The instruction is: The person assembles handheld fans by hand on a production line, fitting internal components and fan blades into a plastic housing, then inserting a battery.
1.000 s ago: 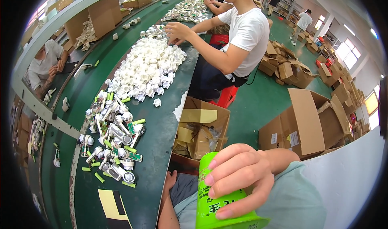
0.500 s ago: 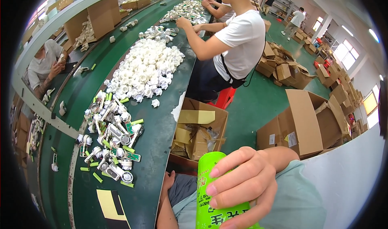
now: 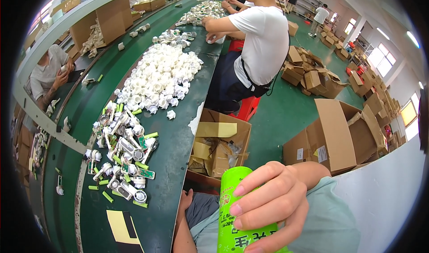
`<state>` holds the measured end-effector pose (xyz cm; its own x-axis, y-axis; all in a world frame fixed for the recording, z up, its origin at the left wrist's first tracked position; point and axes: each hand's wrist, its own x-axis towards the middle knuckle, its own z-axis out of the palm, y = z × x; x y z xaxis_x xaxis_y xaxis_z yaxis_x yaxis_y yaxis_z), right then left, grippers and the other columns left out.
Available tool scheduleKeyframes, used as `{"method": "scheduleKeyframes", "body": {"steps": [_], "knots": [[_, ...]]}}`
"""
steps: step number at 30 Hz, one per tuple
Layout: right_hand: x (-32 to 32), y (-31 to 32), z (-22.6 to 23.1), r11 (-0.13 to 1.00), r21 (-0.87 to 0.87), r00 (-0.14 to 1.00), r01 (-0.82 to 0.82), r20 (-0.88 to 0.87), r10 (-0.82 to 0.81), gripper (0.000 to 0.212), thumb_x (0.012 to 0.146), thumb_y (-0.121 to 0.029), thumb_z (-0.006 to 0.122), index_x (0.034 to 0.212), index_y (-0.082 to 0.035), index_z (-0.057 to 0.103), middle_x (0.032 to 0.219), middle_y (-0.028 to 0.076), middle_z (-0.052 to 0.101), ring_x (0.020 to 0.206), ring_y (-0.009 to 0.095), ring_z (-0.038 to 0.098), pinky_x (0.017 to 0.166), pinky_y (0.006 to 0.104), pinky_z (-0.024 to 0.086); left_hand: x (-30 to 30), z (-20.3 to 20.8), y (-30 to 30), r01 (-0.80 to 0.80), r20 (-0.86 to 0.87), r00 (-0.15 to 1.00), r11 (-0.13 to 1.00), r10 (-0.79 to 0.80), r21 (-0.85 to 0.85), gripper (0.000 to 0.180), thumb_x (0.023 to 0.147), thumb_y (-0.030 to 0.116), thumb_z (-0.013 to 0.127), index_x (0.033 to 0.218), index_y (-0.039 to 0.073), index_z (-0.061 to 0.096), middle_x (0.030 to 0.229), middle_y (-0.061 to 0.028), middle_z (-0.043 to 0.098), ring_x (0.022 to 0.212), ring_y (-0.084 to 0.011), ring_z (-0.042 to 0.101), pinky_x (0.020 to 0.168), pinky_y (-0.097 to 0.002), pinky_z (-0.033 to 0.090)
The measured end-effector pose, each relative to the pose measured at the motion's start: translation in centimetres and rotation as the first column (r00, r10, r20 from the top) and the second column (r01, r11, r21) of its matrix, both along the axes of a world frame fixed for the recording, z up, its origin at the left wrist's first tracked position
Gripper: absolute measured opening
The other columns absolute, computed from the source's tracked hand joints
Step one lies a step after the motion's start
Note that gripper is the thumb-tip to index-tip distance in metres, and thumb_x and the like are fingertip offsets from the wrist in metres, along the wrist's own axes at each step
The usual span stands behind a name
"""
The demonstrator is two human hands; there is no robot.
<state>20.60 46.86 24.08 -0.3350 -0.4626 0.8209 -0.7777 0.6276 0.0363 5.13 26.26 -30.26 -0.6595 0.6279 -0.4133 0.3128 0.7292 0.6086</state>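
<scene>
right hand (image 3: 276,201) — closed around a green cup (image 3: 227,226), fingers spread across its printed side and pointing left. cup is at the lower right of the bench, near the body, over a pale green garment (image 3: 337,208); its rounded end is uppermost in view, its other end cut off by the lower edge.

left hand (image 3: 186,200) lies low, just beside the bench edge, near dark grey cloth (image 3: 203,210). finger state cannot be told; nothing seen in it, contact with the edge unclear.

dark green bench (image 3: 167,168): nearest, a yellow sheet (image 3: 117,224) with a dark strip along it. beyond, a heap of mixed parts (image 3: 132,150) — white housings, green boards, light green cylinders (image 3: 107,196) — some cylinders lying loose around it. farther on, a larger heap of white cup-shaped parts (image 3: 154,76), with a single white piece (image 3: 171,114) apart at its near right.

right of bench: open carton (image 3: 245,130) holding yellow and brown pieces; co-worker in white shirt (image 3: 263,45) seated at a red stool (image 3: 250,108).
</scene>
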Motion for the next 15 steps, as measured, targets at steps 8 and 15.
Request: {"method": "scheduleKeyframes", "body": {"steps": [8,15], "knots": [[0.7,-0.4,1.2,1.000,0.021,0.995,-0.015,0.101,0.012,0.020,0.093,-0.008,0.071,0.112,-0.015,0.074,0.106,0.011,0.069,0.096,0.026,0.068,0.086,0.0394,0.055,0.1,-2.2,0.3,-0.030,0.002,1.000,0.997,0.030,0.075,0.060,0.095,0.052,0.065,0.100,-0.008,0.068,0.101,-0.0338,0.070,0.101,-0.0476,0.069,0.093,-0.0518,0.052],[-1.0,-0.5,0.0,0.999,-0.007,0.999,-0.031,0.043,0.032,0.020,0.093,-0.009,0.071,0.112,-0.016,0.074,0.106,0.011,0.069,0.096,0.025,0.068,0.085,0.0392,0.055,0.7,-1.0,-1.2,-0.025,0.013,1.000,1.000,0.024,0.013,0.058,0.096,0.051,0.063,0.107,-0.006,0.069,0.104,-0.0320,0.070,0.105,-0.0454,0.068,0.096,-0.0502,0.052]]}}
